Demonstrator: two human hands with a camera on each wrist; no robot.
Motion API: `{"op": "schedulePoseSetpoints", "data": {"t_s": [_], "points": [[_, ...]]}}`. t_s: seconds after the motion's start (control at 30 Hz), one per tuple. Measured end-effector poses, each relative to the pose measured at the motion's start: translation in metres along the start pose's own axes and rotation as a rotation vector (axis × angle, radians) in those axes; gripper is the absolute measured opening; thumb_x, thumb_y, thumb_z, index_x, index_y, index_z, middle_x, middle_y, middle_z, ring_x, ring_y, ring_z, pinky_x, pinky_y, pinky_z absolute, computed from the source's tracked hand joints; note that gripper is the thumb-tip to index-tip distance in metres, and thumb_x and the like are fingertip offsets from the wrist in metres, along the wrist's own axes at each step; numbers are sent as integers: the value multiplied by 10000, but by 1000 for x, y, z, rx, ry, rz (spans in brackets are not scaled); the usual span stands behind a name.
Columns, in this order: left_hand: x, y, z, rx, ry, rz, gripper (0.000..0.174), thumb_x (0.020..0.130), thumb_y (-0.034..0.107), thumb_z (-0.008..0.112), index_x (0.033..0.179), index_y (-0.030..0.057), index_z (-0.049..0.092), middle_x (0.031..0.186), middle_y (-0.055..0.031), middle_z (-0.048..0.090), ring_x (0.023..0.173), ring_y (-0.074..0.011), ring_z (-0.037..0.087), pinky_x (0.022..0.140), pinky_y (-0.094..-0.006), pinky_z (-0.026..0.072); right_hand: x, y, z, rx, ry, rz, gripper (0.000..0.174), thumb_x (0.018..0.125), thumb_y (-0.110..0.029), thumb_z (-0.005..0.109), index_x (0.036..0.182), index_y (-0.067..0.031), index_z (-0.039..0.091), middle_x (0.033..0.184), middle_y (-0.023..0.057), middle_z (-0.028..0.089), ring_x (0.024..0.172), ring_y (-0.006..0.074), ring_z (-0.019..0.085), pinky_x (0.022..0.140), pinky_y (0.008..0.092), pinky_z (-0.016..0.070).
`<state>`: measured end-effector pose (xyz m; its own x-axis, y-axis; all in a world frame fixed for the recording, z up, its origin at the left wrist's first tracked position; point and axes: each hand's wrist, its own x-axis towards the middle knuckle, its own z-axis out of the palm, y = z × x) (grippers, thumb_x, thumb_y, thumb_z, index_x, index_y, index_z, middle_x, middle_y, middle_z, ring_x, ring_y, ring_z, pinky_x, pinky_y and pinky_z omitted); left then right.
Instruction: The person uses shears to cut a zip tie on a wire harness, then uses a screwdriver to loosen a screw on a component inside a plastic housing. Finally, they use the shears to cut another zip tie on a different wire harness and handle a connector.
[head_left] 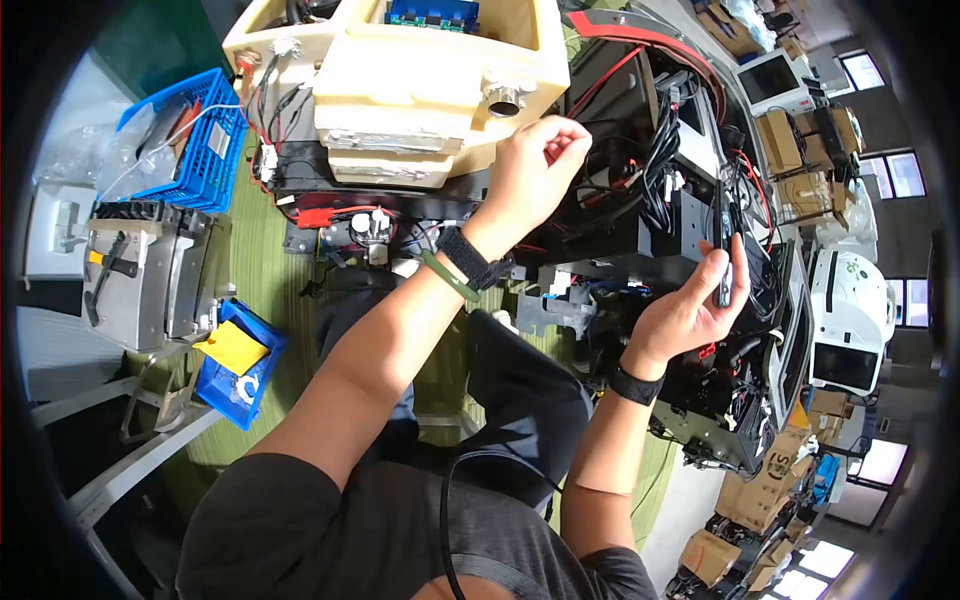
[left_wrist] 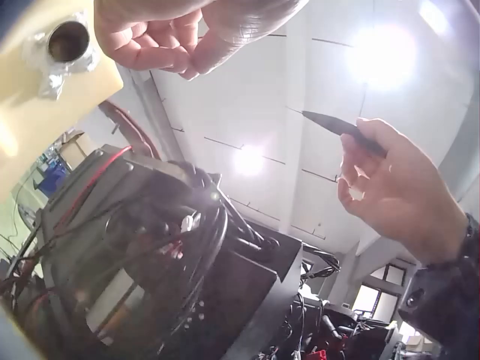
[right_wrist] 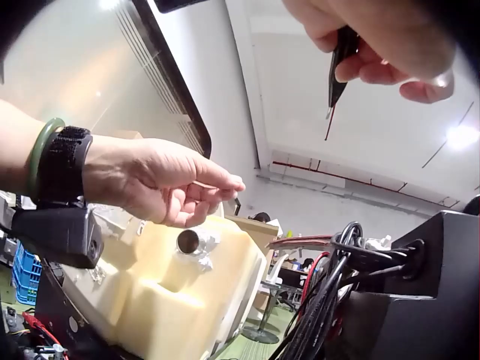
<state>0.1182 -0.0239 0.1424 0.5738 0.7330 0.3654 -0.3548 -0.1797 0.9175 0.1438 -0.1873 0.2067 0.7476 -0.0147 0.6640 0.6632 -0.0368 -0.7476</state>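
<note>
- Head view, writing: a cardboard box [head_left: 775, 475] on the right side bears dark printed marks, too small and turned to read surely; a white machine [head_left: 860, 290] behind carries small greenish marks, also unreadable.
- Slim dark tool [left_wrist: 335, 125]: black, pen-like, tapering to a fine point. From the right wrist, a pale bit and a thin reddish line show at its tip.
- It sits in the right hand [head_left: 690, 315], pinched between thumb and fingers, above the opened black equipment; the fingers hide part of it.
- Left hand [head_left: 535, 170]: closed, fingers curled in, thumb tip meeting the index finger, near the cream-coloured body [head_left: 390, 100] and its metal pipe [head_left: 503, 98].
- A bundle of black cables [head_left: 657, 165] crowds the area between the two hands, with thin red wires about it.
- Below the cream body, a red connector [head_left: 315, 216] lies among small parts.
- On the left side: a blue basket [head_left: 212, 160], a metal case [head_left: 140, 300] with a hammer [head_left: 120, 264] on it, and a blue tray [head_left: 215, 392] with a yellow sheet [head_left: 232, 347].
</note>
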Motion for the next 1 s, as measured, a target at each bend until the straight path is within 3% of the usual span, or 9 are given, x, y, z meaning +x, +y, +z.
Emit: {"op": "schedulePoseSetpoints", "data": {"t_s": [0.2,0.47,1.0], "points": [[-10,-24,20,13,-75,-174,103,847,103,637,906,18,640,760,22,610,684,-25,533,648,-185,453,1,14,11,-17,127,-36,269,905,-124,577,1109,50,551,1017,118,615,811,140,592,752,239,479],[-7,-34,23,-145,-109,-211,106,873,93,613,952,25,634,812,33,594,732,-29,522,699,-181,438,21,20,-9,-51,250,-20,272,895,-144,595,1092,43,574,993,103,624,780,133,574,727,237,465],[-6,-25,52,-165,-173,-318,126,888,92,598,987,18,616,847,31,581,774,-30,511,726,-184,423,48,30,-21,-149,110,49,207,882,-116,607,1022,35,596,974,66,624,709,78,541,654,198,449]]}}
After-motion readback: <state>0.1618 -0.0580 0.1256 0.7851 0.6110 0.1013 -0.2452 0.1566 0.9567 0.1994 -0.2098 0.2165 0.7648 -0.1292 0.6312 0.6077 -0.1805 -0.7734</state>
